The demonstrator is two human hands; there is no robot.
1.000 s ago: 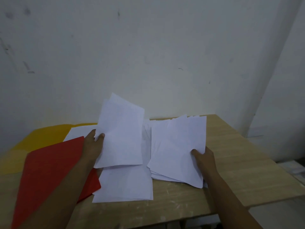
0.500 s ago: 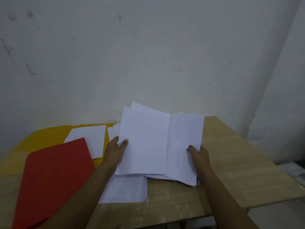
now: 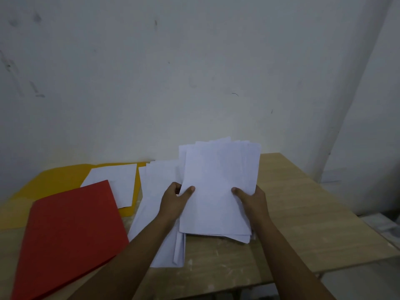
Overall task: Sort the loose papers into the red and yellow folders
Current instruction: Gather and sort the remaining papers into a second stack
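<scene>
Both hands hold one stack of white papers (image 3: 218,187), tilted up off the table at its centre. My left hand (image 3: 175,202) pinches the stack's left edge with the thumb on top. My right hand (image 3: 252,199) grips the right edge the same way. More loose sheets (image 3: 160,191) lie flat under and left of the stack. A closed red folder (image 3: 69,232) lies at the front left. Behind it is the yellow folder (image 3: 54,180), with one white sheet (image 3: 114,180) on it.
The wooden table (image 3: 303,213) stands against a white wall (image 3: 194,72). Its right half is bare wood, and its right and front edges drop off to the floor.
My left hand carried its sheets to the right and laid them onto the pile in my right hand. Both hands now hold one squared stack, and the sheets beneath lie uncovered.
</scene>
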